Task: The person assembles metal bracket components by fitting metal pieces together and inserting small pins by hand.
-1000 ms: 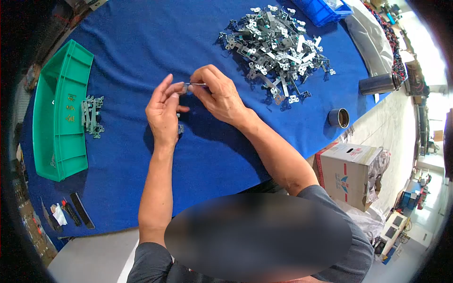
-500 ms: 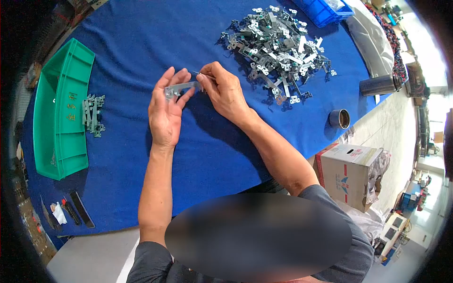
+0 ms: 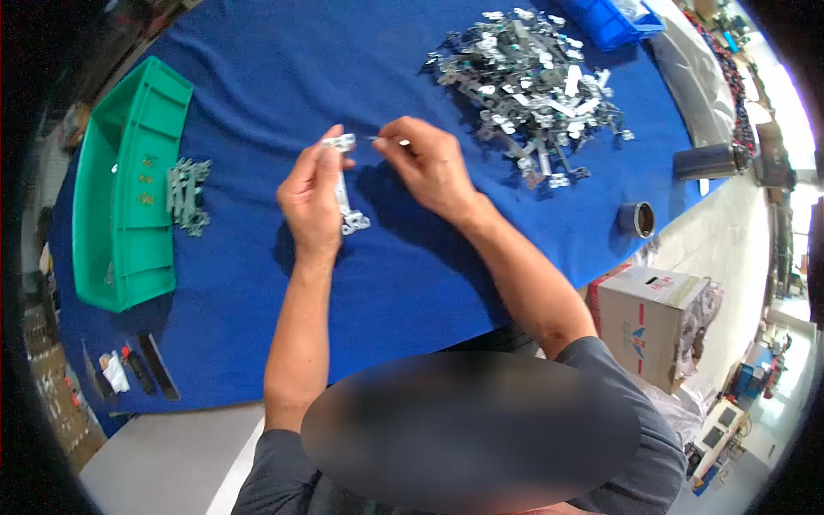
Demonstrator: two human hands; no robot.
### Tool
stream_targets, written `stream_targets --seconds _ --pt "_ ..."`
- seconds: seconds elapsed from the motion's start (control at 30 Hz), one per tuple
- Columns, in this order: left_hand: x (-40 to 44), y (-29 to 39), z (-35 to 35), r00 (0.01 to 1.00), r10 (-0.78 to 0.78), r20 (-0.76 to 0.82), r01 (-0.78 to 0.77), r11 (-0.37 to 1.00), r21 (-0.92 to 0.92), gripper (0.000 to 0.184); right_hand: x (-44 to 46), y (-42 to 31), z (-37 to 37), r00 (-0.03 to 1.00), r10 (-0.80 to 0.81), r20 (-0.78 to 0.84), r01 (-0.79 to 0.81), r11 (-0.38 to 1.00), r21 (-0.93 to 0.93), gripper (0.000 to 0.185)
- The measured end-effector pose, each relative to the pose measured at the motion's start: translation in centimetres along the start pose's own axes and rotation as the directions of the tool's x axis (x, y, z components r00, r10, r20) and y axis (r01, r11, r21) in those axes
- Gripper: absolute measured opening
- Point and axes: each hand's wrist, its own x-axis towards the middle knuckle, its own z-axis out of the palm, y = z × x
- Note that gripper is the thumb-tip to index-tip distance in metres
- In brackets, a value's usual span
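My left hand [image 3: 312, 204] is closed on a metal bracket [image 3: 347, 202], a narrow strip with wider, holed ends, hanging lengthwise between thumb and fingers. To its right, my right hand [image 3: 433, 170] pinches a thin pin-like piece [image 3: 372, 138] whose tip points at the bracket without touching it. The rest of that piece is hidden by the fingers. A big pile of similar metal brackets [image 3: 534, 96] lies beyond my right hand. Farther left, several brackets [image 3: 189, 197] lie in a row against the green bin [image 3: 146, 266].
At the lower left lie a dark flat bar [image 3: 159, 367], a red-and-black tool [image 3: 136, 369] and a white scrap [image 3: 114, 371]. On the right are a dark ring-shaped cup [image 3: 637, 220] and a dark cylinder [image 3: 711, 161]. A blue bin [image 3: 611, 24] stands behind; a carton [image 3: 644, 318] sits beside the table.
The bracket has turned from lying sideways between both hands to upright in my left hand, whose fingers have closed. My right hand has drawn away from it. The whole view has shifted slightly.
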Motion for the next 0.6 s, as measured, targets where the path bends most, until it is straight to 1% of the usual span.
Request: stream_targets --seconds 0.03,0.1,0.17,0.23,0.27,0.3,0.37,0.43,0.5,0.6 --pt "0.05 -0.51 -0.03 1.0 0.005 0.016 -0.005 1.0 -0.02 0.03 -0.01 0.12 -0.05 0.999 0.033 0.012 -0.034 0.999 0.008 0.01" --pt "0.07 -0.1 0.58 0.997 -0.081 -0.001 0.081 0.996 -0.04 0.031 0.02 -0.11 -0.34 0.999 -0.001 0.048 0.004 0.998 -0.057 0.008" --pt "0.1 -0.03 0.63 0.99 -0.141 0.026 0.142 0.986 -0.086 0.029 -0.15 0.33 0.15 0.995 -0.095 0.01 0.096 0.994 -0.055 0.007" --pt "-0.01 -0.26 0.63 0.982 -0.187 0.034 0.19 0.975 -0.113 0.029 -0.2 -0.11 0.21 0.995 -0.095 -0.001 0.095 0.995 -0.044 0.008" --pt "-0.06 -0.3 0.76 0.988 -0.152 0.026 0.154 0.982 -0.109 0.031 -0.21 -0.03 0.15 0.993 -0.115 0.016 0.116 0.99 -0.076 0.008" --pt "-0.05 -0.43 0.79 0.988 -0.152 0.034 0.155 0.983 -0.095 0.031 -0.23 0.02 0.03 0.99 -0.134 0.035 0.137 0.984 -0.111 0.008" --pt "0.02 -0.52 0.72 0.978 -0.204 0.029 0.206 0.966 -0.158 0.03 -0.23 -0.05 -0.01 0.991 -0.13 0.028 0.132 0.986 -0.104 0.008" --pt "-0.01 -0.42 0.75 0.984 -0.176 0.024 0.177 0.973 -0.148 0.029 -0.27 -0.04 0.02 0.991 -0.128 0.028 0.13 0.983 -0.127 0.009" --pt "-0.04 -0.37 0.66 0.979 -0.204 0.015 0.203 0.958 -0.201 0.028 -0.26 0.09 0.07 0.993 -0.114 0.011 0.114 0.986 -0.118 0.009" --pt "-0.07 -0.32 0.71 0.977 -0.212 0.0 0.208 0.956 -0.209 0.027 -0.35 0.33 0.11 0.99 -0.136 0.024 0.138 0.982 -0.132 0.009"
